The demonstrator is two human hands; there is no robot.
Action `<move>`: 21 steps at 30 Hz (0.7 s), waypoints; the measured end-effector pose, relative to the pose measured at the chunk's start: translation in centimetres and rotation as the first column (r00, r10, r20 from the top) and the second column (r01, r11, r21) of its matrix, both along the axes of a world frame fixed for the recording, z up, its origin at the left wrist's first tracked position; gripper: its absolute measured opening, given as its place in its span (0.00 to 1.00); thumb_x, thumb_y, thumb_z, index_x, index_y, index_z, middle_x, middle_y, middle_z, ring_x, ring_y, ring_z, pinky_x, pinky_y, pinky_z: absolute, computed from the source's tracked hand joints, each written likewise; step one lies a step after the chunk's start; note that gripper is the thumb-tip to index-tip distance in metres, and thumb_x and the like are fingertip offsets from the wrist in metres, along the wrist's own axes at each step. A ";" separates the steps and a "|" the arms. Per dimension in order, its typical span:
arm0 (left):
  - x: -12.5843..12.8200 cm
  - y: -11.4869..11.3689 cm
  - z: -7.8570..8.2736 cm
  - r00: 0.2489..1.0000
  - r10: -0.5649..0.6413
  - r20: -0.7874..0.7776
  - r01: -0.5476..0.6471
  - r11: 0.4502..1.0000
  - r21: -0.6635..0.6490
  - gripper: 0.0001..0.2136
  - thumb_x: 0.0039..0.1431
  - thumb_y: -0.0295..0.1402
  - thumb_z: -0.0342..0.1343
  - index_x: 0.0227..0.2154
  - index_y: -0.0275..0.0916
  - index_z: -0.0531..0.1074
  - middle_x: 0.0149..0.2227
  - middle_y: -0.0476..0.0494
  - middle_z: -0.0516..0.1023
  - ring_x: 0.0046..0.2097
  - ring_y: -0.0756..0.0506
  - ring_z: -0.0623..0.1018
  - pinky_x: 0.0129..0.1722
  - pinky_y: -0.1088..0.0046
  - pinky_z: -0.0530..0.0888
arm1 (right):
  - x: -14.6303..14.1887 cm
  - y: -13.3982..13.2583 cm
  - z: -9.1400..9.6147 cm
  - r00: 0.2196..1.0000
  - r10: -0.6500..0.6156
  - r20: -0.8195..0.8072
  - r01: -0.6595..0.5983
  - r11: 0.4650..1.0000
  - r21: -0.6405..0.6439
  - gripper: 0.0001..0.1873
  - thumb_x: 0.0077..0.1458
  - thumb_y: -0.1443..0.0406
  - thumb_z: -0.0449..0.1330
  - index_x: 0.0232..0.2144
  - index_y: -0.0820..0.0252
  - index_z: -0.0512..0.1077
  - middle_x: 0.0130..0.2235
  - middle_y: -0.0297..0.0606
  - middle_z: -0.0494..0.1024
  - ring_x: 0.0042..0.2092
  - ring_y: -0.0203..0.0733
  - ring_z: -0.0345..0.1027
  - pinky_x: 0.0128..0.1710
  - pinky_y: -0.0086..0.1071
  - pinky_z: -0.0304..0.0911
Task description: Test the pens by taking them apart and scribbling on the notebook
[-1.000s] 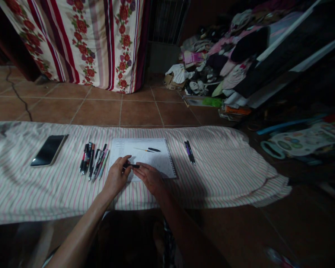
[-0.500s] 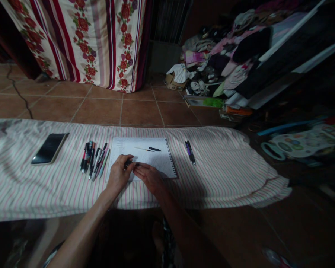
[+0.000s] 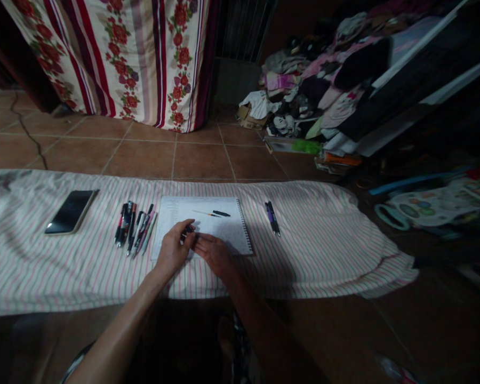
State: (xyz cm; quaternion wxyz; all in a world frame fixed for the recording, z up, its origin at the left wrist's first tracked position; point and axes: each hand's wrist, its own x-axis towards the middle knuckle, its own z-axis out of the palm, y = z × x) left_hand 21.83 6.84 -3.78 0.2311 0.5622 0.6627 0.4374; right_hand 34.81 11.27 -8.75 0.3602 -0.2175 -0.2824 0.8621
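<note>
Over the open spiral notebook (image 3: 224,240) my two hands meet at the fingertips. My left hand (image 3: 175,246) is closed, its thumb and fingers pinching a small black pen part (image 3: 188,229). My right hand (image 3: 214,255) has its fingers pressed together around the near end of the dark piece; its exact shape is partly covered by the fingers. On the page beyond them lie a thin pen refill (image 3: 206,213) with a dark end and a black pen barrel piece (image 3: 221,213).
Several pens (image 3: 136,229) lie left of the notebook, with a phone (image 3: 71,212) farther left. Two pens (image 3: 272,218) lie to the right. A striped cloth (image 3: 324,245) covers the surface. Clothes are heaped (image 3: 304,90) on the tiled floor behind.
My left hand has shifted slightly right and its fingers have turned a little around the black pen part. The right hand stays nearly in place.
</note>
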 end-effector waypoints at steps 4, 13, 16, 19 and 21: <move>-0.1 0.0 0.0 0.997 0.071 0.030 -0.071 0.997 0.008 0.13 0.53 0.32 0.51 0.41 0.37 0.69 0.37 0.42 0.76 0.35 0.47 0.75 0.36 0.69 0.72 | 0.1 0.0 -0.1 1.000 0.020 -0.013 -0.020 1.000 0.010 0.10 0.46 0.69 0.57 0.35 0.63 0.71 0.40 0.43 0.77 0.45 0.42 0.70 0.56 0.44 0.53; -1.0 0.2 -0.3 0.907 0.212 0.363 -0.169 0.975 -0.146 0.17 0.47 0.39 0.56 0.37 0.34 0.69 0.22 0.49 0.74 0.23 0.50 0.73 0.26 0.73 0.70 | -0.2 -0.2 1.2 0.997 -0.040 0.064 0.044 0.997 -0.067 0.12 0.42 0.66 0.62 0.33 0.64 0.72 0.37 0.41 0.78 0.43 0.41 0.71 0.55 0.43 0.55; -1.5 0.1 -0.6 0.907 0.193 0.374 -0.138 0.976 -0.170 0.16 0.46 0.39 0.56 0.34 0.33 0.70 0.22 0.48 0.75 0.22 0.50 0.73 0.24 0.74 0.71 | -0.6 -0.3 1.3 0.986 -0.118 0.121 0.130 0.987 -0.096 0.12 0.40 0.67 0.64 0.31 0.64 0.72 0.34 0.40 0.78 0.39 0.40 0.72 0.54 0.42 0.57; -1.7 -0.3 -0.7 0.928 0.154 0.338 -0.093 0.977 -0.191 0.14 0.45 0.38 0.56 0.33 0.33 0.72 0.21 0.49 0.75 0.22 0.49 0.74 0.23 0.74 0.71 | -1.0 -0.5 1.5 0.966 -0.181 0.186 0.199 0.976 -0.087 0.13 0.39 0.66 0.65 0.32 0.65 0.72 0.32 0.39 0.77 0.37 0.39 0.73 0.52 0.41 0.60; -1.8 -0.5 -0.7 0.948 0.130 0.290 -0.073 0.977 -0.198 0.13 0.45 0.37 0.57 0.33 0.34 0.74 0.22 0.48 0.76 0.24 0.48 0.74 0.25 0.73 0.71 | -1.2 -0.7 1.8 0.953 -0.206 0.223 0.225 0.972 -0.063 0.14 0.40 0.66 0.65 0.32 0.66 0.72 0.31 0.39 0.77 0.37 0.40 0.73 0.51 0.41 0.62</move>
